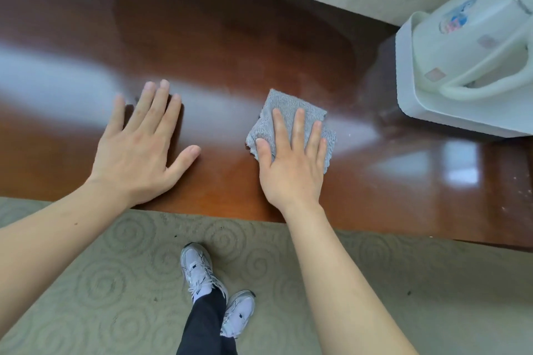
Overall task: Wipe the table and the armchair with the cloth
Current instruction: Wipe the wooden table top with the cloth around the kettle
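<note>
A glossy dark-brown wooden table runs across the view. A folded grey cloth lies on it right of centre. My right hand presses flat on the cloth with straight, spread fingers. My left hand rests flat on the bare tabletop to the left, fingers spread, holding nothing. No armchair is in view.
A white kettle stands on a white tray at the table's right end. White specks dot the tabletop at the far right. Patterned beige carpet lies below the near table edge, with my white sneakers on it.
</note>
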Available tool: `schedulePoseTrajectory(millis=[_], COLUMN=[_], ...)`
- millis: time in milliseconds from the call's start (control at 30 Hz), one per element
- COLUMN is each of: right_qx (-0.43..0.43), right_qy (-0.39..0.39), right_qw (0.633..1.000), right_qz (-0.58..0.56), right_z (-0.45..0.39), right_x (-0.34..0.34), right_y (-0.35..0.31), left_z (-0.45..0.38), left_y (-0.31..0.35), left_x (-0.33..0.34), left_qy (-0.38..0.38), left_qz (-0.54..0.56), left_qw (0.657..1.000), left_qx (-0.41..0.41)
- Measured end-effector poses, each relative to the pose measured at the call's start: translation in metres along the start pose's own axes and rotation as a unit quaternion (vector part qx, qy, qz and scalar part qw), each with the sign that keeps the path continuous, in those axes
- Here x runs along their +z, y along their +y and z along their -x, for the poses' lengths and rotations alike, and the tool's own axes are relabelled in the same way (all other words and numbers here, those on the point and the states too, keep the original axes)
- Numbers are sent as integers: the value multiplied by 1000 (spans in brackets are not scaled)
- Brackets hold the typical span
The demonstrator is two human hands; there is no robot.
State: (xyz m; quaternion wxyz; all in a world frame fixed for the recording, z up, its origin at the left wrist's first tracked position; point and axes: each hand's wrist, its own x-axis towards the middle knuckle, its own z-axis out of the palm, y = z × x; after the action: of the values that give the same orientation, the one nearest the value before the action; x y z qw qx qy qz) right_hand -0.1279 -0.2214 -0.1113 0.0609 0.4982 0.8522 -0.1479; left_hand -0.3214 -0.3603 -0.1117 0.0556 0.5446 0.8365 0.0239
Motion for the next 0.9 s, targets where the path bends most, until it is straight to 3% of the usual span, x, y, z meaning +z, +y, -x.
schedulePoseTrajectory(millis=[100,233,433,600,900], right_qx=[14,41,91,144,24], right_qy=[-4,2,-9,20,28], right_qw=[1000,999,996,989,999], right_qz=[-8,-7,9,1,36], right_z=[-6,51,89,33,-146], right_x=[-7,0,-1,-17,-48], right_y=[21,47,89,119,117], left_z=[-13,-33,-51,-55,-58], left_y=[37,84,104,105,104], left_x=[0,4,12,17,19], left_qy=[17,20,-45,-50,-45], left_qz=[11,22,-59,-62,-55], left_qw=[998,994,994,995,995], left_qx=[63,110,80,64,71])
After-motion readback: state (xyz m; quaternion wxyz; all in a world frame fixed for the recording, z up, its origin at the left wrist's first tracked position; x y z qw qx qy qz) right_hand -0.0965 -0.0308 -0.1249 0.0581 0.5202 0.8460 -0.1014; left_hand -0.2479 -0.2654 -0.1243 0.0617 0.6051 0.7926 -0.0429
